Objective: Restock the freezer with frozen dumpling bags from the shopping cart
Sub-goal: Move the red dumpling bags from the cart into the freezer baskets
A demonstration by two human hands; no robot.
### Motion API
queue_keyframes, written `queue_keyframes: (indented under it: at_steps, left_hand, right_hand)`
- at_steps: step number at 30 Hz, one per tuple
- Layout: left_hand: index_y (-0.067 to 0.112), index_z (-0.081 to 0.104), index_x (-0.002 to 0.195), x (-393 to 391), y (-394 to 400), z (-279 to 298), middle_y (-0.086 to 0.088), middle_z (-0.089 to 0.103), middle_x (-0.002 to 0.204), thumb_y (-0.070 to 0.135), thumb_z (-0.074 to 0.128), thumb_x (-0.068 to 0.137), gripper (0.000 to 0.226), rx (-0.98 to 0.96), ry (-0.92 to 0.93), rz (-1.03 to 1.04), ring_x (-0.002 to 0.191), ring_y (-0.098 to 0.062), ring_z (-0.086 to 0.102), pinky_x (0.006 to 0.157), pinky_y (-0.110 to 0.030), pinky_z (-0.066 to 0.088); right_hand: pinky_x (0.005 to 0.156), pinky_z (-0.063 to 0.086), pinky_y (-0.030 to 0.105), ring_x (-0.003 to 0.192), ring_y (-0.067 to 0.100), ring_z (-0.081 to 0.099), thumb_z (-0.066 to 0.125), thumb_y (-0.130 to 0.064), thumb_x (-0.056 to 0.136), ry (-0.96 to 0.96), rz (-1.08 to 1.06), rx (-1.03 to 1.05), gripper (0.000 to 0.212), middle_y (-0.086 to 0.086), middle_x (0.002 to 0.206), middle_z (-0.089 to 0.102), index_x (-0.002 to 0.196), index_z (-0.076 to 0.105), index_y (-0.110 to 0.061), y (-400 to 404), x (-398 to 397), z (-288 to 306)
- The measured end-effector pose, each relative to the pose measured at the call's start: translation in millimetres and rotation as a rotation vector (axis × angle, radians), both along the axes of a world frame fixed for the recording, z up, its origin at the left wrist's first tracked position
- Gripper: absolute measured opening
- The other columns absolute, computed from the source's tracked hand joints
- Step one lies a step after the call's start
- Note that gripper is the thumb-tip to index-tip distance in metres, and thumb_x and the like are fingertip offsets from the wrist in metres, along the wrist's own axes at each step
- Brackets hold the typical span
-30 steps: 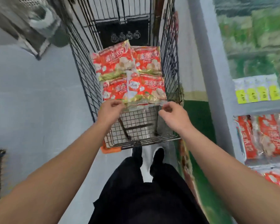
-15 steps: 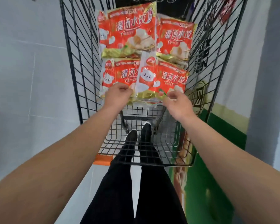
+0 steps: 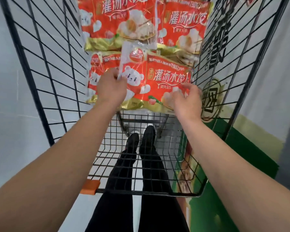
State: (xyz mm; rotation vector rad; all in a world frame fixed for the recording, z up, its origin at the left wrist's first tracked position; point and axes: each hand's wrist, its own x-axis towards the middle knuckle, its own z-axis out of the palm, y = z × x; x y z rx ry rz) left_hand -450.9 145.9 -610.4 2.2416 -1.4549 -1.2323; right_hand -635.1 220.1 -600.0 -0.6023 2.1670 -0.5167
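My left hand (image 3: 111, 89) pinches the left edge of the top red plastic dumpling bag (image 3: 157, 84); my right hand (image 3: 187, 99) lies on its right corner, fingers loosely curved. This slippery bag may slide from so small a grip, I think. Three more red bags (image 3: 117, 24) lie beyond my hands, inside the black wire shopping cart (image 3: 45, 77), whose sides are close around my arms.

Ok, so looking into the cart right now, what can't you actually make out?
- Head view: the two far dumpling bags are cut off by the top edge.
- The near-left bag is partly hidden under the top bag and the left hand.
- The right hand is blurred, so its grip is unclear.
- The freezer is out of frame.
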Motion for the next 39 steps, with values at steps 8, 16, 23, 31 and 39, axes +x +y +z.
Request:
queue_keyframes:
  at_steps: [8, 16, 23, 31, 39]
  left_hand:
    - [0.02, 0.066, 0.112, 53, 26, -1, 0.002, 0.07, 0.106, 0.01, 0.057, 0.09, 0.026, 0.161, 0.06, 0.318, 0.097, -0.017, 0.067, 0.081, -0.031, 0.058]
    - [0.015, 0.067, 0.096, 56, 36, 35, -0.005, 0.075, 0.096, 0.006, 0.056, 0.09, 0.016, 0.238, 0.282, 0.522, 0.088, -0.024, 0.074, 0.074, -0.04, 0.062]
    - [0.016, 0.069, 0.087, 65, 57, 117, -0.006, 0.076, 0.092, 0.004, 0.059, 0.087, 0.015, 0.191, 0.392, 0.399, 0.085, -0.024, 0.075, 0.079, -0.05, 0.061]
    - [0.015, 0.07, 0.084, 73, 83, 185, -0.005, 0.076, 0.096, 0.008, 0.064, 0.09, 0.011, 0.189, 0.521, 0.234, 0.091, -0.023, 0.074, 0.086, -0.051, 0.059]
    - [0.018, 0.068, 0.069, 15, 109, 221, -0.007, 0.076, 0.091, 0.014, 0.065, 0.085, 0.016, 0.154, 0.541, -0.016, 0.094, -0.037, 0.072, 0.086, -0.058, 0.056]
  right_hand:
    - [0.064, 0.046, 0.027, 0.079, 0.014, 0.063, 0.047, -0.031, 0.1, -0.329, -0.206, 0.112, 0.028, -0.007, 0.08, 0.065, 0.078, 0.06, -0.02, -27, 2, -10]
    - [0.078, 0.056, 0.037, 0.084, 0.022, 0.064, 0.055, -0.017, 0.096, -0.15, -0.085, 0.056, 0.028, -0.001, 0.08, 0.063, 0.068, 0.053, -0.023, -6, 14, 25]
    - [0.086, 0.054, 0.041, 0.086, 0.02, 0.064, 0.056, -0.021, 0.097, -0.029, -0.082, -0.051, 0.028, -0.004, 0.084, 0.067, 0.069, 0.056, -0.027, 38, 30, 112]
    - [0.077, 0.06, 0.046, 0.083, 0.018, 0.07, 0.059, -0.029, 0.096, -0.014, -0.234, -0.153, 0.018, -0.005, 0.085, 0.071, 0.079, 0.062, -0.025, 101, 33, 197]
    - [0.075, 0.059, 0.048, 0.079, 0.02, 0.069, 0.06, -0.031, 0.082, 0.106, -0.501, -0.229, 0.017, -0.006, 0.073, 0.07, 0.069, 0.065, -0.022, 185, 12, 231]
